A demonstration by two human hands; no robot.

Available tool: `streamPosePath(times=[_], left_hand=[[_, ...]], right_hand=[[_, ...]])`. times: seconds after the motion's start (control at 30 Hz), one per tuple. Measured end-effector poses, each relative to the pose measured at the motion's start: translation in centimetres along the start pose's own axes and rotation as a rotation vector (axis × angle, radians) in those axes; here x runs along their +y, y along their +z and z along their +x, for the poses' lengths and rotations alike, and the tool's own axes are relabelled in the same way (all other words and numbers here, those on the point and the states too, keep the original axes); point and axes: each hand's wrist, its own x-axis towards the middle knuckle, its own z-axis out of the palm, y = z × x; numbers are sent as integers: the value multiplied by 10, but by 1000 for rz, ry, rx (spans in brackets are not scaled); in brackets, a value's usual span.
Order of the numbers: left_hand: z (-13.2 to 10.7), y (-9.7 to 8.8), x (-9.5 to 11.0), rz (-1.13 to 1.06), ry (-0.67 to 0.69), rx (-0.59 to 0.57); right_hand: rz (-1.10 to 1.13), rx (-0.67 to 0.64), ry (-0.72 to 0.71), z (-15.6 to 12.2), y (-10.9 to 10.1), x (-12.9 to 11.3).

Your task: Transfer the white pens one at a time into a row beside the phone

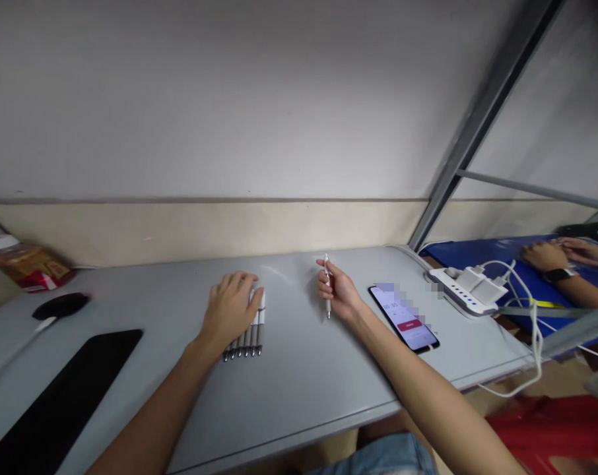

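Several pens (247, 342) lie side by side in a row on the grey desk, their silver tips toward me. Over their upper part rests my left hand (233, 307), palm down with the fingers loosely spread, hiding much of the row; no pen is gripped in it. To the right, my right hand (339, 290) is closed around a single white and silver pen (327, 305). That pen is upright in my view, with its tip pointing toward me and the thumb near its top end.
Right of my arm lies a lit phone (402, 318), beside a white power strip (462, 293) with plugs and cables. At left are a black mat (66, 402), a dark mouse-like object (61, 305) and a jar (29, 265). Another person's hands (551, 256) rest on a blue surface.
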Motion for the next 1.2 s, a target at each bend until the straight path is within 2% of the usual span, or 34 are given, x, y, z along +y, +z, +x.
streamPosePath(times=[0.13,0.23,0.67,0.97,1.2], left_hand=[[0,4,-11,137,-231,-109],[-1,6,-13,140,-275,-215],[-2,12,-9,170,-202,-250],[-4,14,-9,170,-225,-186],[-7,11,6,56,-29,-75]], right_hand=[[14,-73,-38,-3,-3,-2],[18,-63,-58,-3,-4,-4],[-63,-104,-39,-2,-3,-5],[-110,-91,-52,-2,-3,-4],[-130,-83,-64,-4,-1,-4]])
